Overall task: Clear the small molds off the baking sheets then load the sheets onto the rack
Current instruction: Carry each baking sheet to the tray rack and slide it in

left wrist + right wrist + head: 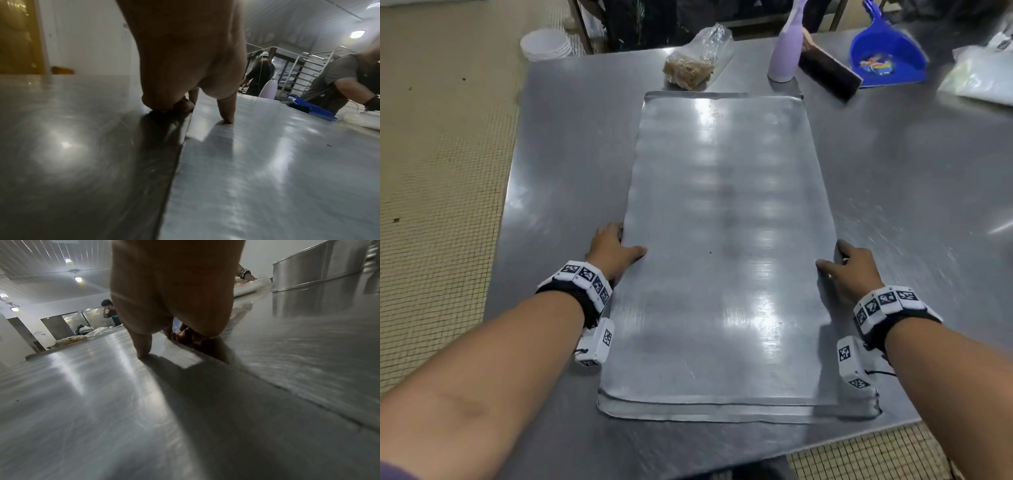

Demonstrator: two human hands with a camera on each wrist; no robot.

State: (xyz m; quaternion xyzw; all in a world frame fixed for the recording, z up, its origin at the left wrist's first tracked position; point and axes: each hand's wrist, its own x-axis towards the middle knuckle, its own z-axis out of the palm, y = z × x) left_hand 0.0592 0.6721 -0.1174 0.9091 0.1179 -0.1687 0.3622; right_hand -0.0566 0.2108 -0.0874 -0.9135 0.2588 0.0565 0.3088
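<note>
Steel baking sheet, bare of molds, lay lengthwise on the counter. Its long edges were pinched by the left hand and right hand, thumbs on top. Both sides should be raised evenly, kept level.

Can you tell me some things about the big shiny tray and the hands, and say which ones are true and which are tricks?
1. Both hands hold the baking sheet by its long sides. True: the left hand and right hand each have a thumb on top and fingers curled at the edge.
2. Small molds cover the baking sheet. False: its top is bare.
3. The dustpan is red. False: it is blue.
4. A lilac bottle stands beyond the sheet's far end. True.
5. Only one sheet lies there. False: a second sheet's rim shows underneath.
</note>
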